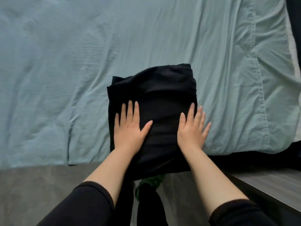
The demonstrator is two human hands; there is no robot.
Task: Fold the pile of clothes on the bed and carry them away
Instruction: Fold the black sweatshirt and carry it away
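The clothes (153, 101) under my hands are black, my sheet (65, 62) is light blue-green, and my sleeves (84, 204) are black.

A snug black fabric left sleeve (78, 207), lower left of the frame, and matching right sleeve (241, 214), lower right, end mid-forearm; left hand (129, 128) and right hand (191, 130) are bare.

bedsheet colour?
Pale blue-green, plain, no pattern; the bedsheet shows best in the head view.

You have 1 folded black garment (156, 95), 1 bed (65, 62), 1 green cloth (156, 178), and 2 grips: left grip (130, 126), right grip (192, 128).
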